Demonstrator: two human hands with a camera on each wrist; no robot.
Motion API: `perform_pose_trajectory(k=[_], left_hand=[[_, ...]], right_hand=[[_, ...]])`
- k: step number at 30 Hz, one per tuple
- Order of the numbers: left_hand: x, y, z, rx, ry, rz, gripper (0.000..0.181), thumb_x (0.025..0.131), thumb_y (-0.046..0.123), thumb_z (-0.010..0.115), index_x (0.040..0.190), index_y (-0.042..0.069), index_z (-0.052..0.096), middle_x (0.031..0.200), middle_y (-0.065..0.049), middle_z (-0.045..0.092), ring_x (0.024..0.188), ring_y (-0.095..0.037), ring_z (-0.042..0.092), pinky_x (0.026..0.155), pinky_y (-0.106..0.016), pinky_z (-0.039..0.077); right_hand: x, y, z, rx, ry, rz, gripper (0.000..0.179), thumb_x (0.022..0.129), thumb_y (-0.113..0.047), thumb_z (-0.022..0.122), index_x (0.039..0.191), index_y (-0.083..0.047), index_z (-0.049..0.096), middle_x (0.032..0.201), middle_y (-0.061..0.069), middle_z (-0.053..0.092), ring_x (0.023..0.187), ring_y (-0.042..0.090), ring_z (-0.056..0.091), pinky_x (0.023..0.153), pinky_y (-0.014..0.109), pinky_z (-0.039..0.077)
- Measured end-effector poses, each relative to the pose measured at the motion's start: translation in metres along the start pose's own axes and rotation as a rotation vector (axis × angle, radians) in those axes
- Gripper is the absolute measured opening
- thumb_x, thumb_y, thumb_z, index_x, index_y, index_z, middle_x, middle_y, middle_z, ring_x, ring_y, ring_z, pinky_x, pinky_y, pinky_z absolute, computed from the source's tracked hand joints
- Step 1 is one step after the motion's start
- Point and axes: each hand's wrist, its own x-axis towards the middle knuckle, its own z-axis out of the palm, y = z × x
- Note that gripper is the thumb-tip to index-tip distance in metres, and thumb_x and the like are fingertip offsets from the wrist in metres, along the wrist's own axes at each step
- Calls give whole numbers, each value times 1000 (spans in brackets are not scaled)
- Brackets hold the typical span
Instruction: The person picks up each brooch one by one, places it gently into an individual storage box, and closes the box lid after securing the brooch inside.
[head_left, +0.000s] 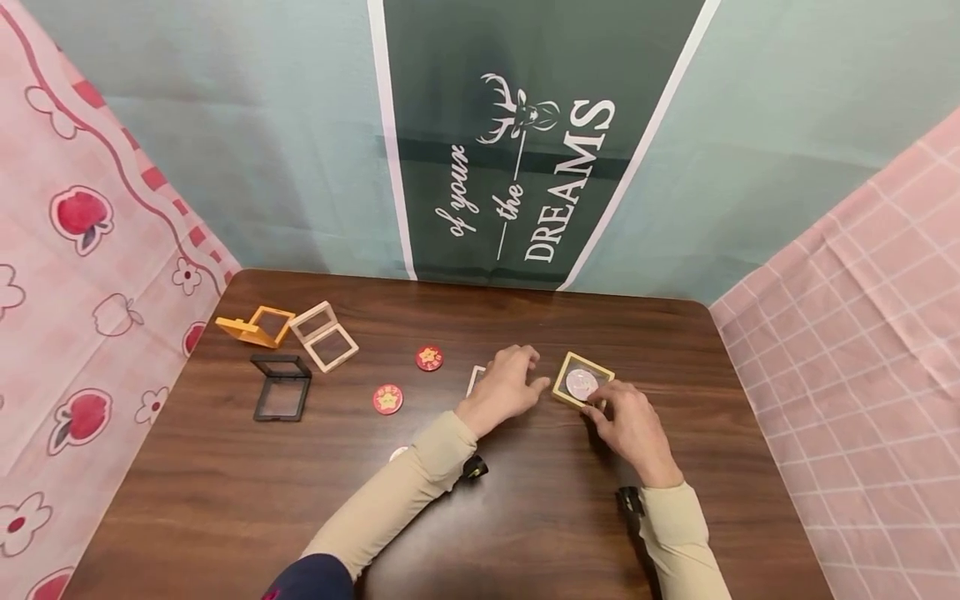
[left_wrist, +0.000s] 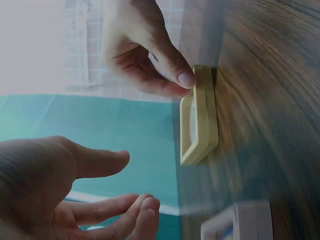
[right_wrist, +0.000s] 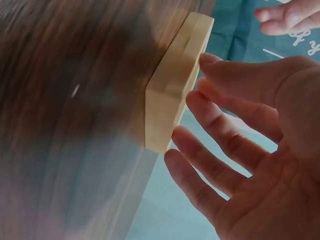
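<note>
A yellow square display case [head_left: 561,377] lies flat on the table with its lid down, a silvery coin [head_left: 581,384] showing through its clear window. My right hand [head_left: 632,423] is at its near right corner, and the thumb and fingertips touch the top edge of the frame in the right wrist view [right_wrist: 180,90]. To the left of the case my left hand [head_left: 504,385] hovers with loosely bent fingers and thumb apart, holding nothing. Beneath it a white case [head_left: 474,379] is mostly hidden; its corner [left_wrist: 255,220] shows in the left wrist view.
At the far left stand three opened cases: orange [head_left: 255,329], beige [head_left: 324,336] and black [head_left: 282,389]. Two red discs with yellow stars [head_left: 430,358] lie left of the left hand. A pale disc [head_left: 398,452] peeks out by the left sleeve. Cloth hangs behind the brown table [head_left: 525,533].
</note>
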Motion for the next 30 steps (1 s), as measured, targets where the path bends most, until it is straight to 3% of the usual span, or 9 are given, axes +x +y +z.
perform_pose_trajectory(k=[6, 11, 21, 30], left_hand=[[-14, -22, -22, -124, 5, -10, 40, 99, 23, 77, 132, 2, 68, 121, -12, 73, 108, -27, 72, 93, -42, 58], [-27, -44, -47, -157, 102, 20, 35, 97, 17, 79, 126, 0, 69, 118, -17, 75, 105, -30, 73, 92, -42, 59], [-62, -88, -89, -155, 363, 38, 31, 95, 12, 81, 122, 2, 72, 112, -15, 78, 97, -29, 74, 90, -46, 60], [-113, -135, -122, -103, 556, 2, 25, 94, 6, 80, 118, 3, 73, 107, -14, 78, 96, -31, 75, 84, -51, 60]], right_hand=[[3, -11, 6, 37, 114, -64, 13, 86, -5, 87, 96, -3, 79, 99, 11, 75, 90, 31, 70, 77, 50, 56], [8, -26, 11, 88, 167, -141, 13, 85, -4, 87, 95, -3, 79, 97, 9, 75, 89, 27, 72, 78, 48, 58], [17, -61, 18, 258, 47, -207, 8, 91, -4, 83, 97, -9, 80, 95, 0, 75, 78, 11, 63, 68, 27, 53], [10, -87, 37, 370, -40, -239, 5, 93, -6, 82, 95, -10, 80, 92, -5, 72, 74, 5, 58, 64, 28, 51]])
